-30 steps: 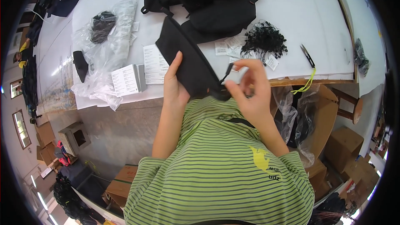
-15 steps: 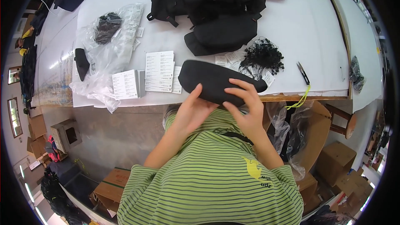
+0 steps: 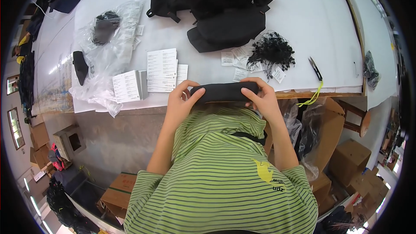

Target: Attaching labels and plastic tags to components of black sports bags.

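Between my two hands a black elongated fabric pouch [image 3: 224,92] is held at the front edge of the table, its narrow side facing me. My left hand [image 3: 180,102] grips one end, thumb on the near face and fingers behind. The other end is pinched by my right hand [image 3: 262,99] in the same way. Just beyond the pouch lie a tangle of black cords [image 3: 271,52] and some white tags [image 3: 239,75]. Stacks of white printed cards [image 3: 161,67] stand to the left of them.
Black bags [image 3: 225,4] are heaped at the back of the table. Clear plastic bags [image 3: 104,60] and a small black piece [image 3: 80,68] lie at left. Thread snippers [image 3: 315,68] with a yellow-green cord rest at right. Below the table edge are cardboard boxes [image 3: 346,160] and a wooden stool [image 3: 357,119].
The pouch has turned from its broad face to its narrow side and come closer to me. My hands have moved apart, one to each end.
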A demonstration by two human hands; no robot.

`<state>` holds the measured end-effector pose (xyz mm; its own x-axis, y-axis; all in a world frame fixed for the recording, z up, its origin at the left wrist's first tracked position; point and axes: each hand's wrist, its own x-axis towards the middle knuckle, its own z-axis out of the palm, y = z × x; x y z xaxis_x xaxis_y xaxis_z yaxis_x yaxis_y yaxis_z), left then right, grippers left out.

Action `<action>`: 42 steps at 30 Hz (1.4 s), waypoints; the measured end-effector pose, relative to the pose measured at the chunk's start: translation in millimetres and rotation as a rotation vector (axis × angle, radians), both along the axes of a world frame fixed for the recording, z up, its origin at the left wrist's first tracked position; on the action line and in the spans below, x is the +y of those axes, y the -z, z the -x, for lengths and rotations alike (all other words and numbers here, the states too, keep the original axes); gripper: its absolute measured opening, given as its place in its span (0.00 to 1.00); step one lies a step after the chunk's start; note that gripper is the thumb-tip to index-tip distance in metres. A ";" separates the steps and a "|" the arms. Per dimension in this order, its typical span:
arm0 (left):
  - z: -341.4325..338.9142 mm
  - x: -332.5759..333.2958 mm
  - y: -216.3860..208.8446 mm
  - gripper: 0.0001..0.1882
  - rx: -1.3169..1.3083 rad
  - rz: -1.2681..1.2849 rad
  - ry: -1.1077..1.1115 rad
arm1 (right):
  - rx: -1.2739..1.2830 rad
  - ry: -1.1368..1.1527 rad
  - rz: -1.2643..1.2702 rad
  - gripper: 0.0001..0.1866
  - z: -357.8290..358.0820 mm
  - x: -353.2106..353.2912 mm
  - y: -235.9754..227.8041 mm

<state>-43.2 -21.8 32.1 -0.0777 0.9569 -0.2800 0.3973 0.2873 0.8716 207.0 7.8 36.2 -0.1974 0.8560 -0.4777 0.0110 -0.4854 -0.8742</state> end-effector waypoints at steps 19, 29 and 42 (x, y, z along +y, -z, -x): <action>7.8 2.9 -32.4 0.08 -0.479 0.039 0.046 | -0.227 0.936 -0.762 0.22 -130.1 142.5 -11.7; -33.0 14.5 -185.3 0.27 -1.085 -0.715 0.867 | -0.998 0.773 -0.769 0.24 -143.2 140.7 80.8; -40.1 -2.8 -205.7 0.23 -1.493 -0.529 0.757 | -0.660 0.552 -0.668 0.15 -58.7 35.5 24.2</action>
<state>-3.1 -24.6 237.8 0.3983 0.6613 0.6356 -0.8584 0.0244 0.5124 265.7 43.3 12.0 0.4185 0.8742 0.2462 0.5016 0.0035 -0.8651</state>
